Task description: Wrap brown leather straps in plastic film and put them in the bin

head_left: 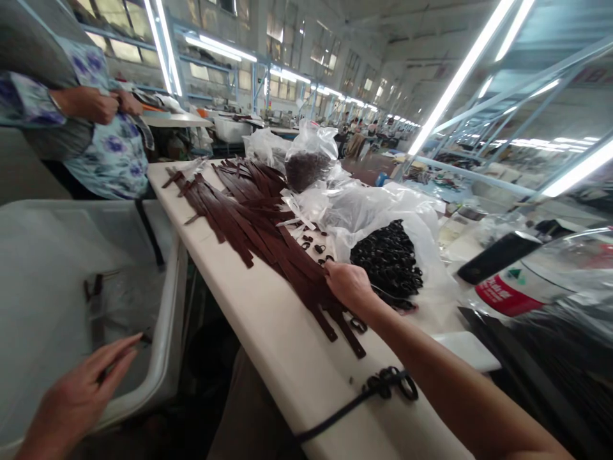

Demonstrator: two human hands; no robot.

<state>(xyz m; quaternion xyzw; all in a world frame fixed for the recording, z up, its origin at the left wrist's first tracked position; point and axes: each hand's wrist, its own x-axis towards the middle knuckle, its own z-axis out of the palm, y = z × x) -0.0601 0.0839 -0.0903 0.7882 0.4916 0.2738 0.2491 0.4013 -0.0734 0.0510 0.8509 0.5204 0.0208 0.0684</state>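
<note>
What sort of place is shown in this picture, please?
Probably a factory workshop, perhaps for strap or leather-like goods: brown straps lie heaped on a table, many small black pieces sit in a plastic bag, and rows of tube lights run overhead.

White characters are printed on the red band of a label (498,295) wrapped around a clear plastic bottle (555,271) at the right; they are slanted and too blurred to be read with certainty. Above the band, a green peak-shaped mark (516,275) is set on white. High at the upper right, faint reddish marks (595,75) can be seen, but not read.
</note>
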